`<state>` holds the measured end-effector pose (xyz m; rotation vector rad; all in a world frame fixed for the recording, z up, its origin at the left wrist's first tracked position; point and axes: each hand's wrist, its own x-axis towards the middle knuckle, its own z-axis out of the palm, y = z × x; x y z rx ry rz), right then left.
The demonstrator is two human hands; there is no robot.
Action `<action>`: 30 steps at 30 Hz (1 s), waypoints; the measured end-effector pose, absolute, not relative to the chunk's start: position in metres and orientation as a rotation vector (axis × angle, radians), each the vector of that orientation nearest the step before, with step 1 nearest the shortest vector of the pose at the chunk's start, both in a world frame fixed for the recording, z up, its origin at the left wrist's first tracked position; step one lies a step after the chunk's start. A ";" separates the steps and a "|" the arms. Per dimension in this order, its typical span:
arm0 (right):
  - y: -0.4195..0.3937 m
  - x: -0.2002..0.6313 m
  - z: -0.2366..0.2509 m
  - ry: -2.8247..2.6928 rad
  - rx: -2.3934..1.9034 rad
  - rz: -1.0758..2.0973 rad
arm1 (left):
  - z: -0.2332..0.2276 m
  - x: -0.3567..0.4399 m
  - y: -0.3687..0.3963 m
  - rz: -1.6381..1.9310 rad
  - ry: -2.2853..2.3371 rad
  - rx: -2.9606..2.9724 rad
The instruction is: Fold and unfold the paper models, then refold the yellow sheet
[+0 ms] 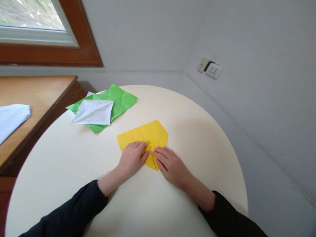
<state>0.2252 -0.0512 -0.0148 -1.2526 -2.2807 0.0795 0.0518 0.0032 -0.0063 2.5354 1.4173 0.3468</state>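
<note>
A sheet of yellow origami paper, partly folded, lies on the round table in front of me. Its near part narrows to a point, with a crease or slit running down to that tip. My left hand pinches the near middle of the sheet, fingers curled over it and the thumb close to the index finger. From the other side, my right hand grips the same folded part with its fingertips, which almost meet the left thumb. The fingers hide some of the small folds between the hands.
Toward the back left of the round cream table lies creased green paper with a white paper on top. A wooden desk holding a pale folded item stands at left. A wall socket is at right.
</note>
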 end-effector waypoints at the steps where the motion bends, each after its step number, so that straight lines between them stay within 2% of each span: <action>1: -0.051 0.225 -0.014 -2.281 -1.252 0.079 | -0.007 0.052 0.003 0.360 1.421 2.535; 13: -0.051 0.226 -0.016 -2.272 -1.250 0.100 | -0.015 0.049 0.003 0.524 1.367 2.558; 30: -0.050 0.226 -0.018 -2.260 -1.243 0.101 | -0.016 0.047 0.004 0.504 1.321 2.566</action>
